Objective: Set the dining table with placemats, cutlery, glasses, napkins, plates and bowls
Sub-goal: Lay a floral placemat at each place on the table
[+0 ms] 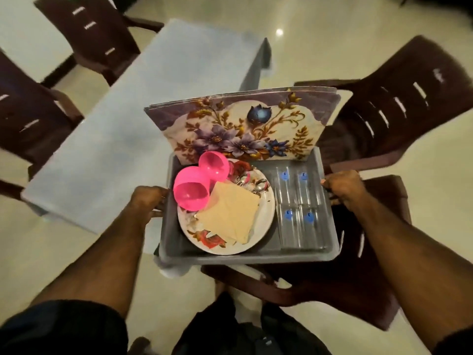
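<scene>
Dark trousers sit lowest in our view, with both forearms reaching forward from the bottom corners. We see the left hand curled round the left rim of a grey tray, and the right hand gripping the right rim; the tray is held level over a brown plastic chair, its long axis running left to right.

Inside, on the left, a floral plate carries folded beige napkins, two pink bowls tipped on their sides with mouths facing us, and some cutlery, partly hidden. On the right, four clear glasses with blue stickers lie flat, long axes pointing away from us.

Flowered placemats stand on edge against the tray's far wall, broad face toward us, long edge left to right.

Beyond, a pale grey table stretches away to the upper right, with more brown chairs around it on a glossy floor.
</scene>
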A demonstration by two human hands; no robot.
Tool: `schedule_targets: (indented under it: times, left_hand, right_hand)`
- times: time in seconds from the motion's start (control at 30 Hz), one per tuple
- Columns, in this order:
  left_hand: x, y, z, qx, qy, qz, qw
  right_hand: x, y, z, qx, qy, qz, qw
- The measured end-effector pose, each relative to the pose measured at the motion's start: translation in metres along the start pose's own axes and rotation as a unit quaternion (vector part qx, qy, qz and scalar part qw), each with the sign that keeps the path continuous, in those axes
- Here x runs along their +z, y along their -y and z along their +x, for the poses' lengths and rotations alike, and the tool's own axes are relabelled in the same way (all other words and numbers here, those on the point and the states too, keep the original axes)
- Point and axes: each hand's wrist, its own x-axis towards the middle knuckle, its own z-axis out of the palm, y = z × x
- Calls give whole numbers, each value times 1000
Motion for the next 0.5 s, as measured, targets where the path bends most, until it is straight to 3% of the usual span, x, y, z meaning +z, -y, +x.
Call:
schedule_targets:
  times: [0.17,0.27,0.37,0.5]
  left_hand:
    - [53,-18,47,2,25,63,998]
    - [81,-1,124,4,31,106,994]
    - [106,-8,111,10,3,197,980]
    - [137,6,114,8,20,230,973]
  right_hand:
    - [-10,-63,15,91,-64,26,993]
    - [2,-92,24,122,-109,-58,985]
    - [17,-106,21,167,-162,-143,962]
    - [38,-143,42,190,-127,-116,967]
